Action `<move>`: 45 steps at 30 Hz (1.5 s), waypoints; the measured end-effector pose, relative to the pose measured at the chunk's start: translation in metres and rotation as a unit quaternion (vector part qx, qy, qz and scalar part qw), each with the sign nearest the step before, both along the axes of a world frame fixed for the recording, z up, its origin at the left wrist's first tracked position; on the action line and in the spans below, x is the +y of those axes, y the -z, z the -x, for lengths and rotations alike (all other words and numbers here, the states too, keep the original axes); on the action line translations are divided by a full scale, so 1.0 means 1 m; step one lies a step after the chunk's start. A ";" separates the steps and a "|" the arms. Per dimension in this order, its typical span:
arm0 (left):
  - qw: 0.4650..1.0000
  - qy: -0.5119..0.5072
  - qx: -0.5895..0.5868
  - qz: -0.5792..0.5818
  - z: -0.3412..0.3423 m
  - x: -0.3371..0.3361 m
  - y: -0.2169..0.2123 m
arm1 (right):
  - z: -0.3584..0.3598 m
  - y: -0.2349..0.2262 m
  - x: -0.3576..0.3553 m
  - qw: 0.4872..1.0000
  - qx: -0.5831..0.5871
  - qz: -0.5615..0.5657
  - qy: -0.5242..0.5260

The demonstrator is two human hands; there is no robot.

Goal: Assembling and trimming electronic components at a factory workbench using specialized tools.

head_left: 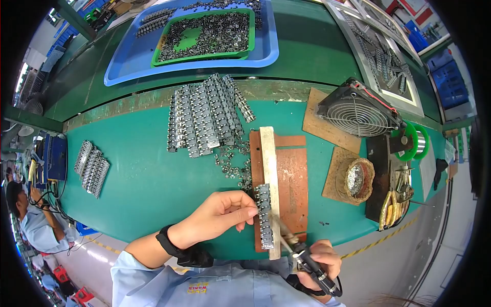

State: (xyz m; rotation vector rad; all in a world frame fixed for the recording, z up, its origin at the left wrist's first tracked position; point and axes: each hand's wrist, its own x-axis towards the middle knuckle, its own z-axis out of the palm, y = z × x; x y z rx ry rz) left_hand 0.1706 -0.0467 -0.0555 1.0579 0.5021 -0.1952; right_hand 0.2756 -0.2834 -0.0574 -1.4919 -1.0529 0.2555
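A strip of small circuit boards lies lengthwise against a pale bar on a brown work board. My left hand is closed in a pinch at the strip's left edge; whatever sits between thumb and forefinger is too small to make out. Wrapped round a soldering iron, my right hand is to the right of the strip. The iron's tip reaches up and left toward the bar, blurred, and I cannot tell whether it touches. Loose small metal parts are scattered above my left hand.
Stacked board strips stand at the back, with more strips at left. A fan, a solder bowl and a green solder wire reel line the right. Behind are a blue tray and a green tray of parts.
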 end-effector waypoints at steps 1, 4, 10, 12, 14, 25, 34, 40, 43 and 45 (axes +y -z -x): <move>1.000 0.001 -0.001 0.001 0.000 0.000 0.000 | 0.004 0.003 -0.004 1.000 -0.001 0.000 0.002; 1.000 0.001 -0.006 0.001 0.000 -0.001 0.001 | 0.018 0.016 -0.021 0.976 0.032 -0.033 0.212; 1.000 -0.005 0.003 0.009 -0.001 -0.002 0.000 | 0.007 0.018 -0.006 0.911 0.018 0.068 0.407; 1.000 -0.004 0.003 0.003 -0.001 -0.001 -0.003 | 0.008 0.012 0.000 0.912 0.067 0.044 0.401; 1.000 -0.007 0.004 -0.008 -0.001 -0.001 -0.005 | 0.009 0.011 0.002 0.928 0.078 0.028 0.362; 0.998 -0.019 -0.010 -0.054 0.005 0.001 -0.004 | 0.014 0.035 0.006 0.975 0.118 -0.030 0.183; 0.903 -0.051 -0.099 -0.415 0.006 -0.009 -0.013 | 0.013 0.036 0.004 0.979 0.097 -0.009 0.181; 0.858 -0.081 -0.085 -0.500 0.003 -0.001 -0.014 | 0.012 0.036 0.003 0.979 0.102 -0.022 0.173; 0.811 -0.126 -0.061 -0.569 0.002 0.008 -0.013 | 0.012 0.036 0.002 0.978 0.110 -0.026 0.174; 0.793 -0.095 -0.066 -0.598 0.001 0.010 -0.009 | 0.013 0.036 0.002 0.978 0.113 -0.028 0.175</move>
